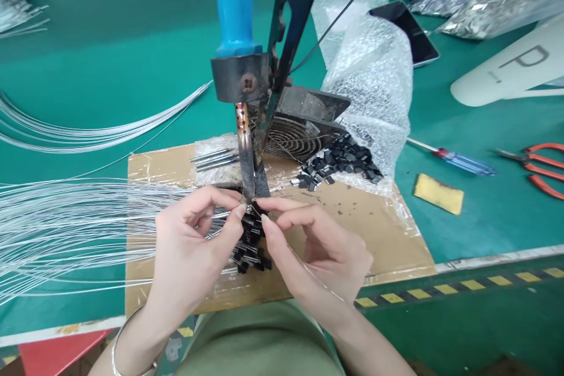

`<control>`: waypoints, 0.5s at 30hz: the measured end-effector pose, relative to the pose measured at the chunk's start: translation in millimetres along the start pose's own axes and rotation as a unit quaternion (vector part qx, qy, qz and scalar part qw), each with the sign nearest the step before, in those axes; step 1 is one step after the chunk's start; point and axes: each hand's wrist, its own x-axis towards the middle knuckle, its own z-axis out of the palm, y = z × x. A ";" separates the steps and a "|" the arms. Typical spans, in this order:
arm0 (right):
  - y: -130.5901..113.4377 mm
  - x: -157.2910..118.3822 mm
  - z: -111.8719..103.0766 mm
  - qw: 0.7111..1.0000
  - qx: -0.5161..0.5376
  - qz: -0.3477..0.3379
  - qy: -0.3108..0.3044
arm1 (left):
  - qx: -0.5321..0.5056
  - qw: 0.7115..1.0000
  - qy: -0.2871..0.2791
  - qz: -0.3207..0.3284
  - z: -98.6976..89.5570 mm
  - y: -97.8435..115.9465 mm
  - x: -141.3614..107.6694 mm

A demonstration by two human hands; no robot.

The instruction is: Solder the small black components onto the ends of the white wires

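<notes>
A blue-handled soldering iron (244,147) points down from a black bracket, its tip between my hands. My left hand (198,241) pinches something too small to make out just left of the tip. Thin solder wire (324,286) runs across my right hand (317,241), whose thumb and forefinger are closed on it near the tip. Beneath my fingers lie wires with black connector ends (251,247); their white lengths (79,217) spread to the left. A pile of loose black pieces (343,158) sits behind my right hand.
Brown cardboard (379,229) covers the green table (453,241). A fan (295,135) and bubble wrap (374,82) stand behind. At the right are a screwdriver (467,163), a yellow sponge (438,193), red-handled pliers (544,158) and a white cup (511,64).
</notes>
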 end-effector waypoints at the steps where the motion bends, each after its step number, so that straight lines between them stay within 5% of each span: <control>1: 0.0 -0.1 0.1 1.000 0.000 0.000 0.000 | -0.001 1.000 0.000 0.001 -0.4 -0.3 -0.5; 15: 0.0 -0.2 0.5 1.000 0.006 -0.008 0.002 | -0.012 1.000 0.000 -0.005 -2.1 0.3 -0.9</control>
